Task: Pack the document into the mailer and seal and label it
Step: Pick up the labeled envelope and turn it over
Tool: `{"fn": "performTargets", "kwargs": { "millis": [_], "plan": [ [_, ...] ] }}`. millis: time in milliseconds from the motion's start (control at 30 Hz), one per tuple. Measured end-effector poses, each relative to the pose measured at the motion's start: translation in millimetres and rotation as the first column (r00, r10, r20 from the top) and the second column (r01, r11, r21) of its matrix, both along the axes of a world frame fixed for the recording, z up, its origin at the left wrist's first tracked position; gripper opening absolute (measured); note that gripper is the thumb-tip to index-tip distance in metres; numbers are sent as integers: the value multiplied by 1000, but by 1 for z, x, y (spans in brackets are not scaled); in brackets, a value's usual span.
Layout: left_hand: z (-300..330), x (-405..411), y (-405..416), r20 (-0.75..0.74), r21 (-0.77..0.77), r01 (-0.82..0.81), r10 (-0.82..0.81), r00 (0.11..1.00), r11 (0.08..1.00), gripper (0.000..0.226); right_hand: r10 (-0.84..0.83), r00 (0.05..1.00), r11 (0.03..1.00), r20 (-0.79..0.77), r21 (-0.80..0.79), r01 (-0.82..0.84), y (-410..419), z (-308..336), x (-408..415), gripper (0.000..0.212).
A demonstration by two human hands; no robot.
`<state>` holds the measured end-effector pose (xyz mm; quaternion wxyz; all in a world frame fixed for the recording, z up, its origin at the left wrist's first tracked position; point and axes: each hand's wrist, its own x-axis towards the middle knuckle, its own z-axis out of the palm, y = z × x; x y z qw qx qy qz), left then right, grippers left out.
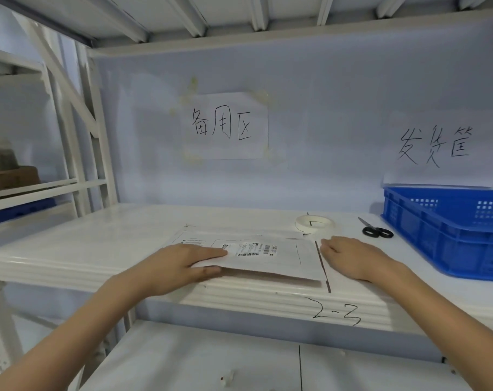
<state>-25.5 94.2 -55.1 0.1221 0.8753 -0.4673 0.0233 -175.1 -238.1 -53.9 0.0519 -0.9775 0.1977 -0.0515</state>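
The left hand (180, 266) pinches the near left corner of the mailer (268, 259), thumb under, fingers on top, at the shelf (98, 249) front edge. The right hand (352, 256) rests just right of it, fingers loosely curled, holding nothing. A label (251, 248) already shows, so sealing seems next: reaching for the tape (314, 223) and scissors (376, 230) beyond.

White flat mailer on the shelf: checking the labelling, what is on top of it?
A printed barcode label lies on the white flat mailer; the left hand covers its near-left corner.

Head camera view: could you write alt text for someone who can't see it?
A person's left hand grips the near corner of a labelled white mailer on a white shelf, right hand resting beside it. Tape roll, scissors and blue crate sit behind.
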Motion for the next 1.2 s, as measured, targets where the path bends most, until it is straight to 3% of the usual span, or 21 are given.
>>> {"fn": "performTargets", "kwargs": {
  "millis": [233,333,400,467,533,633,733,867,1200],
  "plan": [
    [11,-1,-5,8,-170,-106,109,994,980,97,-80,986,996,147,-29,85,-6,-2,-3,32],
    [19,-6,-10,-49,-260,-119,110,993,958,97,-26,965,999,262,-33,36,3,1,2,50],
    [24,-9,-13,-74,-287,-134,117,990,949,85,32,953,999,301,2,-34,9,3,6,53],
    [28,-11,-16,-90,-301,-148,126,988,942,55,98,950,994,295,21,-109,11,4,10,52],
    [33,-12,-17,-85,-302,-145,125,989,942,41,155,939,983,307,45,-177,12,6,12,50],
    [37,-12,-16,-76,-289,-138,122,990,947,41,180,929,964,324,128,-232,10,6,11,49],
    [42,-14,-15,-90,-299,-109,85,992,948,41,206,944,956,256,154,-251,8,0,8,62],
    [50,-18,-15,-109,-286,-76,47,993,955,13,206,928,936,310,216,-280,3,-8,8,57],
    [56,-16,-14,-75,-228,-86,71,995,970,18,216,897,928,385,204,-311,-4,-17,18,52]
  ]
}}
